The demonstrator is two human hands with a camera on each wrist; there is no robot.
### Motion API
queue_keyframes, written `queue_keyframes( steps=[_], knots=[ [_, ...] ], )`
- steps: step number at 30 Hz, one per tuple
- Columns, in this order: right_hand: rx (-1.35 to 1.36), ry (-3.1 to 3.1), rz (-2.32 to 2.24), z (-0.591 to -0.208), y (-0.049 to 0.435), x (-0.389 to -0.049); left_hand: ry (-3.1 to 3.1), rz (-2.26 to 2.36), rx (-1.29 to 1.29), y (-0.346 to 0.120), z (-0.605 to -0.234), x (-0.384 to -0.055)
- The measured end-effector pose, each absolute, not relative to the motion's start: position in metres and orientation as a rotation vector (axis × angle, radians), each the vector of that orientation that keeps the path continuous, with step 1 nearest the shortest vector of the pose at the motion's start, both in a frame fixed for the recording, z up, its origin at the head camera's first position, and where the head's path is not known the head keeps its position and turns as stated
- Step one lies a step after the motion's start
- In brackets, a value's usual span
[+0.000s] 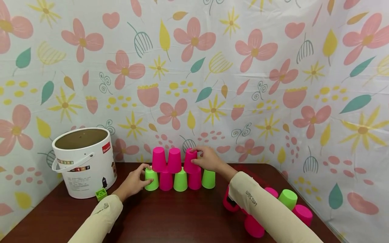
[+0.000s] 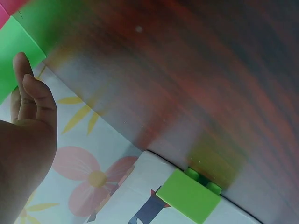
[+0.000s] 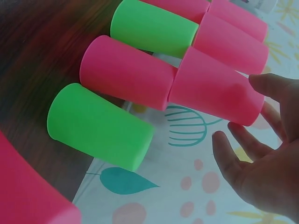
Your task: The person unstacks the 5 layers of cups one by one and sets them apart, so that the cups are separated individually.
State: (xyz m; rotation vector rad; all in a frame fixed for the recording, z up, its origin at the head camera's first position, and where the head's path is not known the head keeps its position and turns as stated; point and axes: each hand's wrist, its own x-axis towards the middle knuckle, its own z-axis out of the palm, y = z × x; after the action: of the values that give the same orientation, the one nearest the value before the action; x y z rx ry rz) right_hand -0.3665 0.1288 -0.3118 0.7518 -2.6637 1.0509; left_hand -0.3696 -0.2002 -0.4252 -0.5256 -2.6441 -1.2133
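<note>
Upside-down cups stand in two tiers near the back of the table. Green and pink cups alternate along the bottom, with three pink ones above. My right hand (image 1: pixel 209 159) holds the rightmost upper pink cup (image 3: pixel 217 88), thumb and fingers around its narrow raised end. That cup's rim meets the lower pink cup (image 3: pixel 126 72). A green cup (image 3: pixel 100 126) ends the bottom row on the right. At the opposite end, my left hand (image 1: pixel 133 182) touches the leftmost green cup (image 1: pixel 151 179) with outstretched fingers; in the left wrist view its fingertips (image 2: pixel 22 63) are against that cup's side.
A white bucket (image 1: pixel 88 175) with a handle stands at the left, a green toy brick (image 1: pixel 101 194) beside it. To the right, my sleeve partly covers more cups, including a green cup (image 1: pixel 288 199) and a pink cup (image 1: pixel 303 215). A flowered cloth (image 1: pixel 194 84) hangs behind the table.
</note>
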Motion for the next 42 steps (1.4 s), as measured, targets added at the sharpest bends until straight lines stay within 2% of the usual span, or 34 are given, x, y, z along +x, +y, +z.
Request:
queue_keyframes(
  steps=[13, 42],
  knots=[
    [0.608, -2.631, 1.115, -0.314, 0.124, -0.366, -2.642, -1.184, -0.533, -0.201, -0.423, -0.368],
    [0.874, -2.61, 1.129, -0.314, 0.192, -0.299, -2.632, -1.177, -0.524, -0.201, -0.425, -0.367]
  ],
)
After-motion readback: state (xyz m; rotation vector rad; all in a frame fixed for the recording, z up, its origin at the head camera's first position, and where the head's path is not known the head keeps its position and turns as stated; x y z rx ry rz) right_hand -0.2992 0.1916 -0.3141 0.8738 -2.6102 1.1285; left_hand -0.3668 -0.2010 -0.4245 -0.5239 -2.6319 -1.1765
